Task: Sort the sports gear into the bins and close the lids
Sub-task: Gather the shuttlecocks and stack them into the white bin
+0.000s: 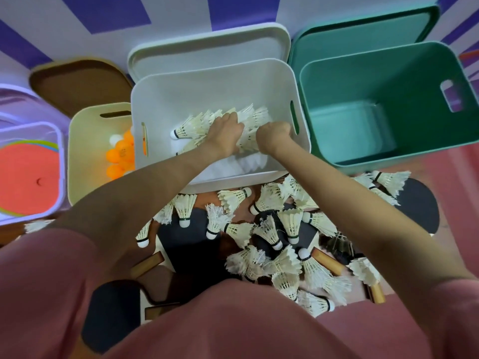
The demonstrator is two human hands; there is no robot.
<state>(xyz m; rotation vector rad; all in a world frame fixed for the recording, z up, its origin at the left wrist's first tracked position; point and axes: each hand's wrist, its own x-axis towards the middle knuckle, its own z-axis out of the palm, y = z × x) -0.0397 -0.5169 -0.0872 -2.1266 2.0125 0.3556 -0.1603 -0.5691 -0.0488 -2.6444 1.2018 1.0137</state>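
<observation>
Both hands reach into the white bin [166, 99]: the left hand [225, 134] and the right hand [272, 137] each curl around a bundle of shuttlecocks [197, 125] held low inside it. If the grips loosen unevenly, feathers could snag fingers and spill over the rim. Many loose shuttlecocks [264, 229] lie over paddles [191, 239] nearer the person; the green bin [363, 141] stands empty on the right.

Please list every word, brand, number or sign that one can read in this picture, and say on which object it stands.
No text can be read.
Orange balls in the beige bin: a faint dark mark on some, too small and blurred to read.
White bin, green bin, shuttlecocks: no print shows.
</observation>
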